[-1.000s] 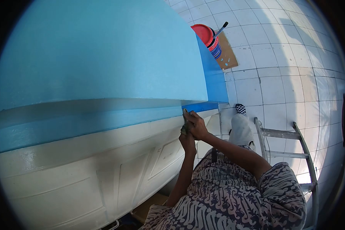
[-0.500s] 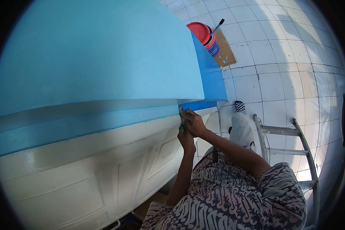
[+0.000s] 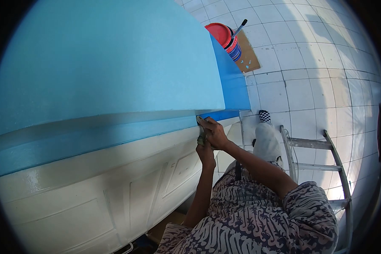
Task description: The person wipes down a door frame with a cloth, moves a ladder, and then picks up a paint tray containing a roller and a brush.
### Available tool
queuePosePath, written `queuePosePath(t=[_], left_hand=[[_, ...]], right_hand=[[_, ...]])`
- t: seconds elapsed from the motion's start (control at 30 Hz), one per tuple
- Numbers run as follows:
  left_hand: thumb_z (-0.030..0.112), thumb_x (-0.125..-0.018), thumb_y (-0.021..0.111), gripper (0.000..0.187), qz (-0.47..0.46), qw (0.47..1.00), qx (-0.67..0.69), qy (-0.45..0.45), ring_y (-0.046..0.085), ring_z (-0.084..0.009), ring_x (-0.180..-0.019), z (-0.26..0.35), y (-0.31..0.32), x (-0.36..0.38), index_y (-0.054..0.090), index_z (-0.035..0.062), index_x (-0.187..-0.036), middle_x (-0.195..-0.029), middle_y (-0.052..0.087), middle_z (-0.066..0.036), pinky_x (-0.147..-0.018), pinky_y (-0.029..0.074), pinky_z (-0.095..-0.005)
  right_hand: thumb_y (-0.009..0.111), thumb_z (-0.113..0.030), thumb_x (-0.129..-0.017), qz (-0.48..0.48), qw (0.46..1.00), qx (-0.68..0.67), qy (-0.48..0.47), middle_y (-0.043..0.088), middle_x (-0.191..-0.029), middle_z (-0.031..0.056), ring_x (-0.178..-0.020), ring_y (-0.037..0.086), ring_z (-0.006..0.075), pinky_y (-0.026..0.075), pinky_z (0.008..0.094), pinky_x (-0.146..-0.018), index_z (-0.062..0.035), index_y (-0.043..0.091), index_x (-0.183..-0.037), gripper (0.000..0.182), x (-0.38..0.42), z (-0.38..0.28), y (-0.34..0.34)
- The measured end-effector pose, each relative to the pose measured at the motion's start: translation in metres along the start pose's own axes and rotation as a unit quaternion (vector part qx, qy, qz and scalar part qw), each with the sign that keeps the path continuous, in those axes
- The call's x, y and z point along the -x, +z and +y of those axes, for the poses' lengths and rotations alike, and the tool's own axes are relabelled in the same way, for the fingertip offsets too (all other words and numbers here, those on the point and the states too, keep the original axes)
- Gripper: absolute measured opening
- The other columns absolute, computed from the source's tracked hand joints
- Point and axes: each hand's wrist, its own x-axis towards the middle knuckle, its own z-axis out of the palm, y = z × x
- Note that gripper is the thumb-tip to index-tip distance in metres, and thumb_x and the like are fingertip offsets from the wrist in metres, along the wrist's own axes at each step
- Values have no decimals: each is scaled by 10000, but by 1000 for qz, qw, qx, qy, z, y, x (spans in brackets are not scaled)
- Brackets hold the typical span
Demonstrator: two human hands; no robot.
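Observation:
My right hand point(image 3: 216, 134) is closed round a small greenish-grey piece point(image 3: 201, 132) that looks like folded cloth or sandpaper. Its upper tip rests against the end of the light-blue painted strip point(image 3: 156, 127), right where the darker blue wall point(image 3: 223, 114) begins. Just below, my left hand point(image 3: 205, 153) is closed at the lower end of the same piece, its fingers pressed up against my right hand. Both hands are at the edge of the white door frame point(image 3: 148, 151). The fingers hide most of the piece.
A red-lidded paint bucket point(image 3: 219, 33) with a brush handle point(image 3: 240, 28) stands on cardboard point(image 3: 250, 63) beyond the blue corner. An aluminium ladder point(image 3: 311, 144) is to my right on white tiles point(image 3: 300, 93). White panelled door point(image 3: 146, 192) below left.
My right hand and the tip of the piece have shifted slightly up and left along the edge. My left hand has stayed almost in place.

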Motion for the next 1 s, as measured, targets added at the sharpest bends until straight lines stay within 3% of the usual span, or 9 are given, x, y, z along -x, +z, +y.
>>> queuePosePath(t=[0.1, 0.17, 0.37, 0.53, 0.6, 0.7, 0.9, 1.0], left_hand=[[138, -988, 524, 305, -30, 1000, -6, 3, 617, -150, -951, -5, -3, -1, 556, -63, -1216, -1121, 625, -91, -792, 508, -300], [134, -984, 525, 283, 32, 999, -29, 3, 609, -142, -918, -9, 3, 5, 565, -66, -1179, -1090, 626, -80, -773, 497, -297], [91, -971, 518, 295, -24, 999, -21, 1, 624, -156, -941, -13, -13, -10, 539, -53, -1228, -1135, 606, -96, -761, 520, -298], [92, -972, 512, 293, 29, 999, -30, 5, 628, -162, -952, -13, 0, 7, 537, -63, -1219, -1149, 605, -100, -767, 518, -293], [97, -974, 516, 293, 3, 999, -30, 13, 627, -163, -955, -4, -1, 1, 537, -61, -1220, -1152, 604, -99, -774, 517, -296], [106, -981, 519, 294, -29, 999, -27, 22, 626, -166, -965, -11, -7, -5, 533, -56, -1225, -1153, 603, -102, -784, 518, -305], [99, -988, 504, 311, -7, 1000, -18, 12, 614, -166, -993, -2, -3, 1, 515, -57, -1256, -1153, 602, -108, -805, 513, -309], [98, -986, 503, 322, -45, 999, -9, 18, 609, -173, -1019, -5, -9, -5, 509, -50, -1271, -1187, 586, -113, -825, 514, -314]], right_hand=[[546, 62, -813, -14, 1000, -3, 10, 586, -971, 162, -799, 615, 372, 509, 416, -708, -81, 619, -1272, 486, 1, 3, -3], [544, 66, -814, -20, 1000, -11, 14, 582, -963, 159, -791, 611, 370, 507, 414, -707, -79, 615, -1277, 491, 11, 4, 0], [537, 74, -817, 0, 1000, -17, 2, 573, -952, 157, -763, 599, 358, 503, 403, -703, -78, 609, -1287, 500, 4, 3, 3], [537, 69, -819, -7, 999, -39, 9, 570, -956, 167, -759, 600, 354, 500, 400, -700, -65, 615, -1268, 475, 10, 1, -1], [528, 74, -833, 9, 998, -47, 31, 571, -945, 153, -777, 590, 304, 492, 354, -726, -27, 630, -1225, 418, 3, 1, 1], [539, 74, -817, 17, 999, -33, 4, 573, -959, 163, -767, 606, 351, 501, 396, -698, -15, 623, -1213, 414, 2, 4, 0], [544, 72, -825, 18, 999, -41, 25, 579, -979, 166, -792, 613, 359, 503, 390, -708, -16, 623, -1217, 409, 0, 1, 1], [548, 67, -832, 13, 999, -13, 28, 583, -991, 163, -816, 620, 363, 507, 394, -723, -25, 626, -1217, 403, -2, 3, 1]])
